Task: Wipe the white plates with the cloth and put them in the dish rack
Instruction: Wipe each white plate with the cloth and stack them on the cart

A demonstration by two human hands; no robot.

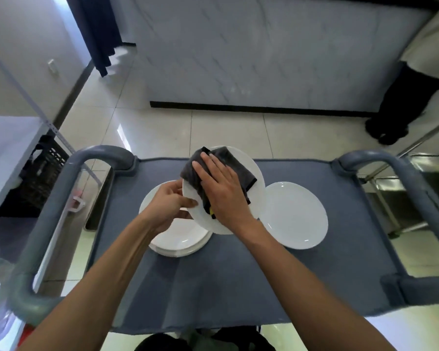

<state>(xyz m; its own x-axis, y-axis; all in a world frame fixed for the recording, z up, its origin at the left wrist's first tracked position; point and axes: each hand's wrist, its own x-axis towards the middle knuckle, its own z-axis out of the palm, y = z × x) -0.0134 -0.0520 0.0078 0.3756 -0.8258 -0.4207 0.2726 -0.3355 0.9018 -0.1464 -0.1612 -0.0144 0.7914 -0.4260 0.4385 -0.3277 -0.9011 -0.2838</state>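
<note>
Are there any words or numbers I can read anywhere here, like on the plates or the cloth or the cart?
No readable text anywhere.
The held plate, the plate stack and the single plate: plain white, no marks.
The dark cloth: a small yellow bit at its edge, maybe a tag, too small to read.
The grey cart: no label visible.

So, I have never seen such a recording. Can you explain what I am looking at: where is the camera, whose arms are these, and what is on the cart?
There is no machine here. The single picture comes from a camera on a person's head, looking down at their own bare arms. The left hand holds a white plate by its rim. The right hand presses a dark cloth flat on it. Below, on a grey cart, lie a stack of plates and one lone plate.
</note>
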